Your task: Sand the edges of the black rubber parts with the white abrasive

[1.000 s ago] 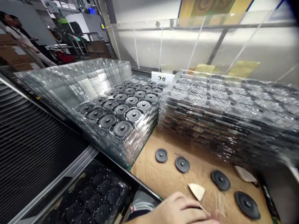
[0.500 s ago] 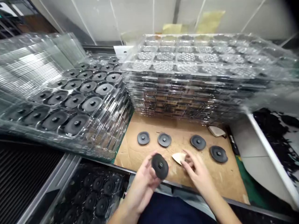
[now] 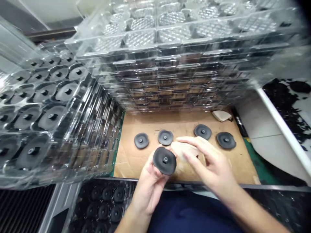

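My left hand [image 3: 151,183] grips a black rounded disc [image 3: 159,163] with a small stud at its centre, stud side facing up. Between the thumb and fingers of my right hand [image 3: 211,161] is a flat, cream-coloured pointed piece [image 3: 181,148]; its tip is close to the disc's upper right edge, and I cannot tell whether they touch. On the brown cardboard [image 3: 131,163] beyond lie similar discs: a far left one [image 3: 141,140], one just behind my left hand [image 3: 165,137], and a right-hand pair [image 3: 202,131].
Stacked clear plastic trays [image 3: 170,61] rise behind the cardboard. Trays filled with black discs [image 3: 52,117] stand at left, and another filled tray [image 3: 103,212] sits lower left. A second cream piece [image 3: 221,115] and a black pen-like tool [image 3: 239,123] lie back right, beside a white-edged bin [image 3: 284,124].
My right hand has lifted the cream piece from just above the cardboard toward the disc. The disc in my left hand has turned more face-up. The view has tilted down and closer.
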Motion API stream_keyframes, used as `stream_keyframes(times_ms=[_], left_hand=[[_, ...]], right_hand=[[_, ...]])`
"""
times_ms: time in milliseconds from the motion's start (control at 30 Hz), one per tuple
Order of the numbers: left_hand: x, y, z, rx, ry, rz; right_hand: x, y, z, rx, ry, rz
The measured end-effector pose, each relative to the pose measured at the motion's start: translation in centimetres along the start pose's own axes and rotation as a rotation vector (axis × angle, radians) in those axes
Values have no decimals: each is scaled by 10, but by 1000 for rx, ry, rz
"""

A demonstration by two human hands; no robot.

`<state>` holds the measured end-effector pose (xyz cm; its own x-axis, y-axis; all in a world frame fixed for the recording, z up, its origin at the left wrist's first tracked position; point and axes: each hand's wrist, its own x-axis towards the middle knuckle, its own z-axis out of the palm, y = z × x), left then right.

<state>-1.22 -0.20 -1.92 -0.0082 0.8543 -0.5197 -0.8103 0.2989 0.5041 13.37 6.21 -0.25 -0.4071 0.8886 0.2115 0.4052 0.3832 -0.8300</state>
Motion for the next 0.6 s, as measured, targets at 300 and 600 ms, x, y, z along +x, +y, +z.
stream_keyframes(times_ms=[300, 600], left_hand=[[-1, 3, 12, 75, 52, -43], [-6, 6, 22, 15, -42, -170]], right_hand=[[7, -40, 6, 12, -115, -207], [-18, -35, -31, -95, -191, -134]])
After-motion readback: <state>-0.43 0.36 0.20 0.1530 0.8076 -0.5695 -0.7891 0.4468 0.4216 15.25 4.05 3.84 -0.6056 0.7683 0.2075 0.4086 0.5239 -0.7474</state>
